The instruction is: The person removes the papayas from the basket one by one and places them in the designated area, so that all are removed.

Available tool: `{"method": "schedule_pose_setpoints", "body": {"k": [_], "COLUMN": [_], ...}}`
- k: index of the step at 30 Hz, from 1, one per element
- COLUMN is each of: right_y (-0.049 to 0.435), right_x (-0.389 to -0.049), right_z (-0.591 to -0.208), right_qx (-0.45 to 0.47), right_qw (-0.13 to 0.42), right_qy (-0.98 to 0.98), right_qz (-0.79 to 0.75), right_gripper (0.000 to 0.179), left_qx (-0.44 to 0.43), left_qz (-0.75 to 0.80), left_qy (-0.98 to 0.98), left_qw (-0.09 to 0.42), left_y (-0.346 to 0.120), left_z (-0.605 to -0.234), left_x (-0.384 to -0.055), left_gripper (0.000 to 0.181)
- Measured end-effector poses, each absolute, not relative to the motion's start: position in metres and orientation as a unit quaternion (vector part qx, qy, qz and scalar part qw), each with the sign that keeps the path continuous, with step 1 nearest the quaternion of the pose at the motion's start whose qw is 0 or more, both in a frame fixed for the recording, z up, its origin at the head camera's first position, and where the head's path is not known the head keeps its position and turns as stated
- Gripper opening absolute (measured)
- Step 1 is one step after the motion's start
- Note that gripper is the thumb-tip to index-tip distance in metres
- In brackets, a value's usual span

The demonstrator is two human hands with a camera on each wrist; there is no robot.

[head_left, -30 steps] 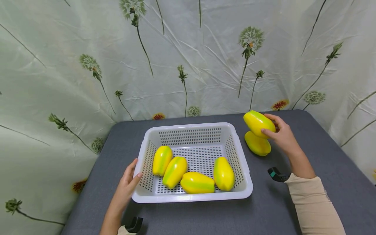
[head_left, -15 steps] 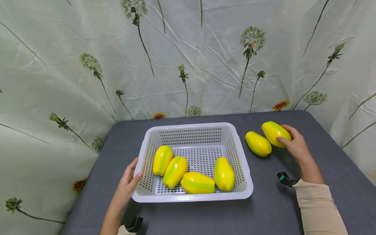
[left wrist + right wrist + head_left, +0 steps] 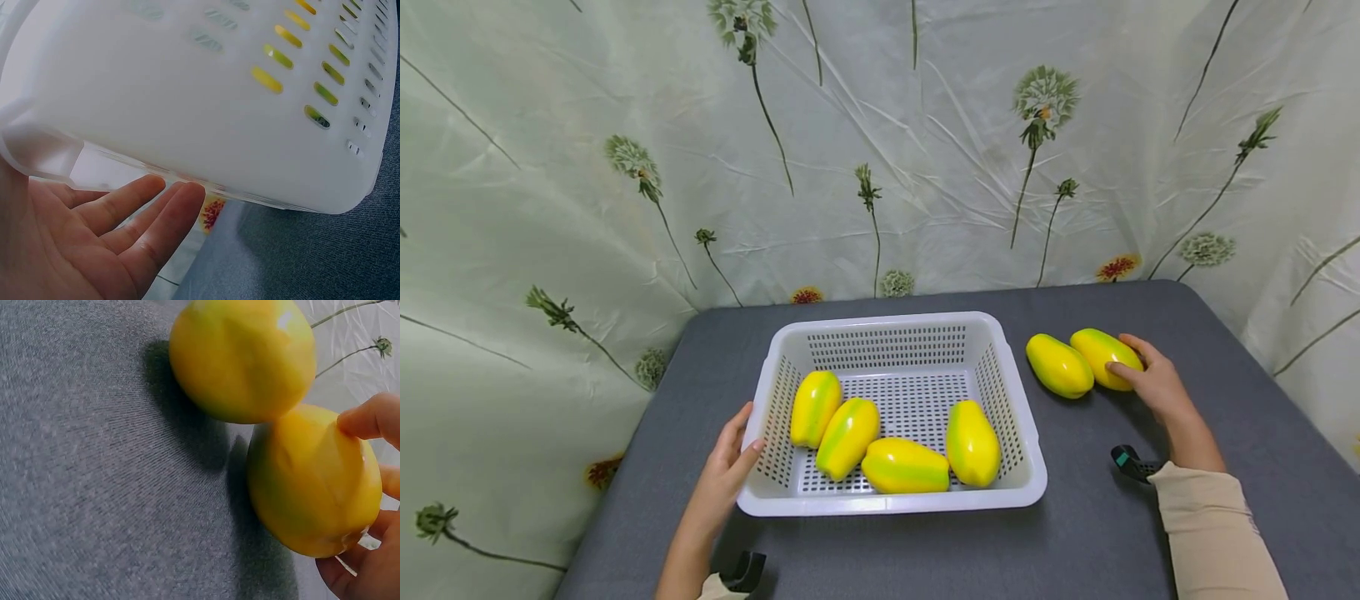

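A yellow papaya (image 3: 1107,358) with green streaks is low at the table, side by side with another papaya (image 3: 1059,367). My right hand (image 3: 1161,385) holds the first one by its near right end, thumb on one side and fingertips (image 3: 362,422) on the other. In the right wrist view the held papaya (image 3: 315,481) overlaps its neighbour. My left hand (image 3: 727,458) holds the left side of a pale grey plastic basket (image 3: 891,505), thumb at the rim. In the left wrist view its fingers (image 3: 159,228) lie along the outer wall.
Several papayas (image 3: 906,467) lie in the basket, along its left and near sides and at the right. Dark grey cloth covers the table (image 3: 880,554). A curtain (image 3: 925,150) printed with dandelions hangs behind the far edge.
My right hand has moved right and down with its papaya, from above the other papaya to beside it at the table. The left hand and the basket have stayed in place.
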State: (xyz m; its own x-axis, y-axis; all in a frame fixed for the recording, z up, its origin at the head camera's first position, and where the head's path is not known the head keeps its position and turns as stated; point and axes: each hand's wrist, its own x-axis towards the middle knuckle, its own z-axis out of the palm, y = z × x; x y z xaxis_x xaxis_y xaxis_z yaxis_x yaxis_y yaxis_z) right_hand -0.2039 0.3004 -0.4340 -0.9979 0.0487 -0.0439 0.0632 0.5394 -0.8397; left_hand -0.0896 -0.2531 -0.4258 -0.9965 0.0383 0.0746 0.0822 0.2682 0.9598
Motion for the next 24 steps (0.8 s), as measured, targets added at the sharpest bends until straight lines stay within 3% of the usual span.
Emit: {"method": "schedule_pose_setpoints", "body": {"k": [5, 12, 19, 24], "right_y": [0.298, 0.284, 0.257, 0.233], "right_x": [-0.204, -0.201, -0.2, -0.202], "right_z": [-0.429, -0.409, -0.381, -0.358], "right_qx": [0.037, 0.058, -0.003, -0.064], "right_qw": [-0.013, -0.09, -0.139, -0.146], "right_qy": [0.876, 0.865, 0.857, 0.852], "right_qz": [-0.481, -0.49, -0.497, -0.499], "right_gripper": [0.069, 0.069, 0.067, 0.064], "left_qx": [-0.04, -0.037, -0.036, -0.037], "left_qz": [-0.61, -0.609, -0.605, -0.605], "left_qy": [-0.791, -0.792, -0.795, -0.795], "left_qw": [0.018, 0.017, 0.018, 0.021], "left_y": [-0.253, -0.252, -0.252, -0.253], "left_z": [-0.425, -0.424, -0.425, -0.427], "left_x": [-0.089, -0.089, -0.09, -0.091], "left_gripper": [0.062, 0.062, 0.061, 0.06]}}
